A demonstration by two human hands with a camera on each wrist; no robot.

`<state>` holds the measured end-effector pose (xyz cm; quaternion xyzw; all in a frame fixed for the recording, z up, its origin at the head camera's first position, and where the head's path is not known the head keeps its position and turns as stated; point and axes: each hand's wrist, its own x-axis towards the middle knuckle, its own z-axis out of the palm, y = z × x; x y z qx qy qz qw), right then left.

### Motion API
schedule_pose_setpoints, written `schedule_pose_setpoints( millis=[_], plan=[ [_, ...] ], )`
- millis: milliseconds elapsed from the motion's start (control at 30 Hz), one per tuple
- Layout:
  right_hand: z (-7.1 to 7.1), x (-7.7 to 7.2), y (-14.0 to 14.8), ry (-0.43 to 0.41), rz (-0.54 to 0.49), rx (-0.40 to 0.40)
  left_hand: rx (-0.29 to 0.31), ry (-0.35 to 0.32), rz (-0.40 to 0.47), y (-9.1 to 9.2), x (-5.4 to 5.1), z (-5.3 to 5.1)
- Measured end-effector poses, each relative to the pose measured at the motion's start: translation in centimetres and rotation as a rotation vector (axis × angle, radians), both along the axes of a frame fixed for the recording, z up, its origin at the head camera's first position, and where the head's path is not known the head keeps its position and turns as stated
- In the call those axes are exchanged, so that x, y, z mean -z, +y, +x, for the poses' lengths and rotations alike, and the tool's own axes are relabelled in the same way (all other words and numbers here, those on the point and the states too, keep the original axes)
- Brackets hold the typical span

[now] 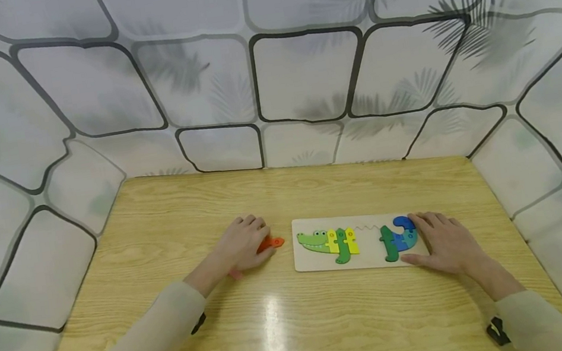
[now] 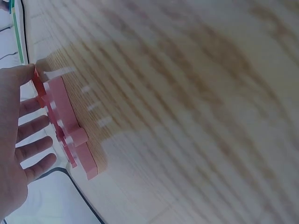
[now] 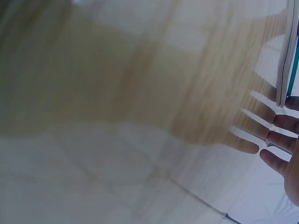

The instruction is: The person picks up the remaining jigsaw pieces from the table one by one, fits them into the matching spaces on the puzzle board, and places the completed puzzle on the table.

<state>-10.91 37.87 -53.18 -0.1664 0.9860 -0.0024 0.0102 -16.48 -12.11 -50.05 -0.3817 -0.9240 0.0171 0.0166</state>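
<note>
A pale wooden puzzle board (image 1: 320, 263) lies on the table with a crocodile partly filled in: a green head (image 1: 314, 243), yellow and green body pieces (image 1: 342, 245), and a dark green leg (image 1: 389, 244) beside blue tail pieces (image 1: 405, 236). Left of the board, my left hand (image 1: 239, 244) pinches an orange puzzle piece (image 1: 276, 241) between thumb and index finger, its other fingers loosely spread. Pink puzzle pieces (image 2: 67, 112) stand on the table near those fingers. My right hand (image 1: 447, 242) rests at the board's right end, fingers fairly straight, covering that corner.
The wood-grain table (image 1: 198, 199) is bordered at the back and sides by pale walls (image 1: 214, 83) with a stone-outline pattern. A dark band shows at each sleeve cuff (image 1: 522, 315).
</note>
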Motion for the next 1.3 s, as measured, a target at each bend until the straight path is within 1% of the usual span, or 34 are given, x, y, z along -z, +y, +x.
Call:
schedule_pose_setpoints(
  millis=[167, 300, 400, 567, 800, 967, 1033, 1167, 1300],
  plan=[
    [0.0, -0.1, -0.1, -0.003, -0.007, 0.001, 0.000, -0.004, 0.014, -0.4, 0.0, 0.5],
    [0.0, -0.2, -0.1, -0.007, -0.006, 0.000, -0.011, -0.031, 0.022, -0.7, 0.1, 0.9],
    [0.0, -0.2, -0.1, -0.010, -0.007, 0.000, -0.008, -0.046, 0.044, -1.0, 0.2, 1.2],
    [0.0, -0.1, -0.1, -0.009, -0.006, 0.001, 0.015, -0.035, 0.072, -1.4, 0.1, 1.4],
    [0.0, -0.1, -0.1, -0.013, -0.006, -0.001, 0.017, -0.049, 0.079, -1.6, 0.4, 1.4],
    [0.0, -0.3, -0.2, -0.016, -0.008, -0.002, 0.027, -0.028, 0.085, -1.6, 0.7, 1.5],
    [0.0, -0.3, -0.2, -0.017, -0.008, -0.002, 0.029, -0.019, 0.075, -1.5, 0.7, 1.5],
    [0.0, -0.2, -0.1, -0.016, -0.009, 0.000, 0.037, 0.004, 0.073, -1.2, 0.6, 1.7],
    [0.0, -0.3, -0.2, -0.013, -0.011, 0.000, 0.029, 0.019, 0.070, -0.7, 0.6, 1.9]
  ],
)
